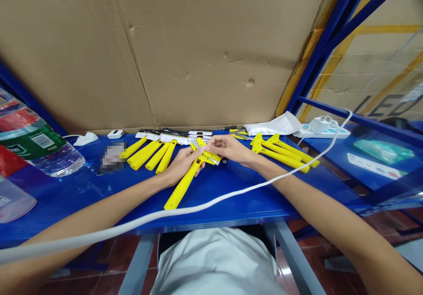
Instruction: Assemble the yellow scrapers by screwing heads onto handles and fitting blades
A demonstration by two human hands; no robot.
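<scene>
A yellow scraper (182, 188) with a long handle lies slanted in front of me, its handle end toward the table's front edge. My left hand (183, 163) is closed around its head from the left, thumb on top. From the right, the fingers of my right hand (229, 148) pinch at the same head, beside a metallic blade strip (216, 159). Whether those fingertips hold a separate small part is hidden. Several more yellow scrapers (152, 154) lie left of my hands, their heads toward black-and-white packets (173, 135). Other yellow scrapers (280, 156) lie to the right.
A white cable (211, 203) crosses in front of my forearms. Large water bottle (36, 136) and clear plastic container (15, 200) stand left on the blue table (132, 204). Behind are a cardboard wall (211, 57), white pouch (274, 125) and power strip (327, 130). Blue frame posts stand right.
</scene>
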